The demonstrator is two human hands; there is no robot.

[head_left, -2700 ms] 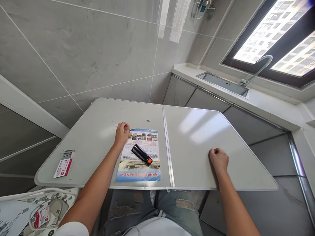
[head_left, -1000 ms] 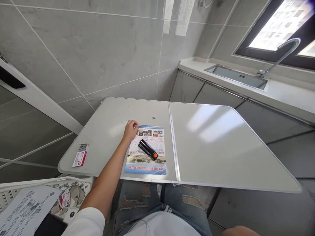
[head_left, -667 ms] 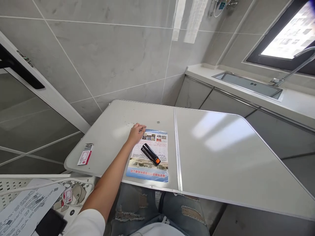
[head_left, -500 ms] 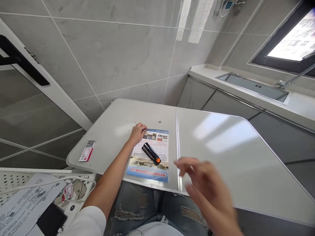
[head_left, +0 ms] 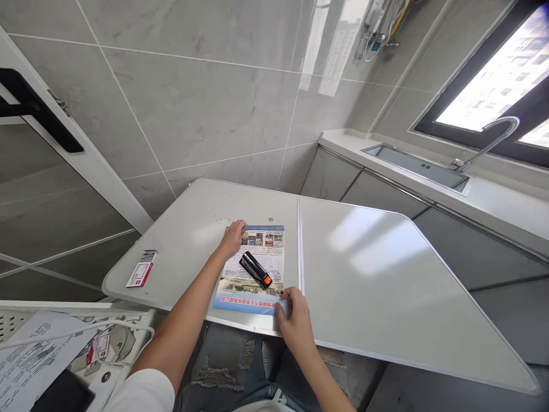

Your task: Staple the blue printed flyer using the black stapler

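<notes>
A printed leaflet (head_left: 231,286) with blue borders and small photos lies on the table; its text is upside down to me. Across its middle rests a black stapler (head_left: 256,270) with an orange end. My left hand (head_left: 234,237) is at the leaflet's far left corner, fingers closed at its edge. At the near right corner, my right hand (head_left: 297,320) has its thumb and bent index finger on the paper, closed on that corner. The undersides of both grips are hidden.
A red-and-white box of staples (head_left: 141,270) lies on the table's left, and a short staple strip (head_left: 270,219) beyond the leaflet. A white basket (head_left: 128,332) holding papers and cables stands at lower left. A sink (head_left: 420,166) is at the right.
My right hand has come left and down from above the table onto the leaflet's near right corner. My left hand stays at the far left corner. The camera view has shifted slightly.
</notes>
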